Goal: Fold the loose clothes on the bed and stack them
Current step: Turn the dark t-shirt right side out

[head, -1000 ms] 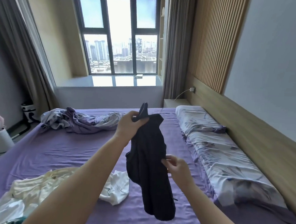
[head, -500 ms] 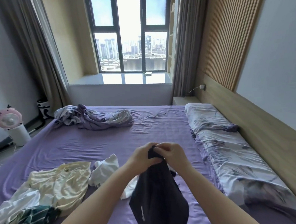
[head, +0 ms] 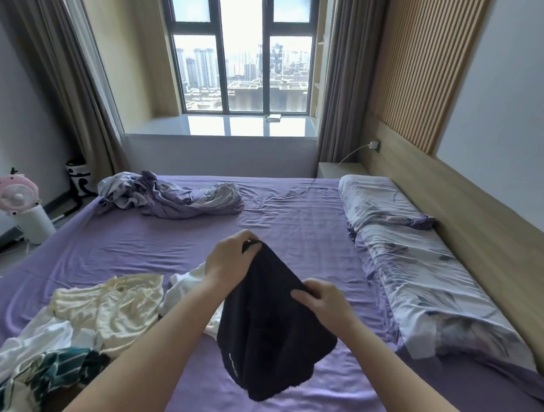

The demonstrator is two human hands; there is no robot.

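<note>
My left hand (head: 228, 260) grips the black garment (head: 271, 328) at its top edge; my right hand (head: 323, 298) pinches its right side. It hangs above the bed (head: 295, 226), near the front edge.

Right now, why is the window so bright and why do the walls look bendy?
Head view: daylight floods through the window, so the sky washes out white and the sill glares. Head view: the wide-angle lens bends the curtains and headboard outward near the edges. Head view: the black garment is so dark that its folds barely show.
</note>
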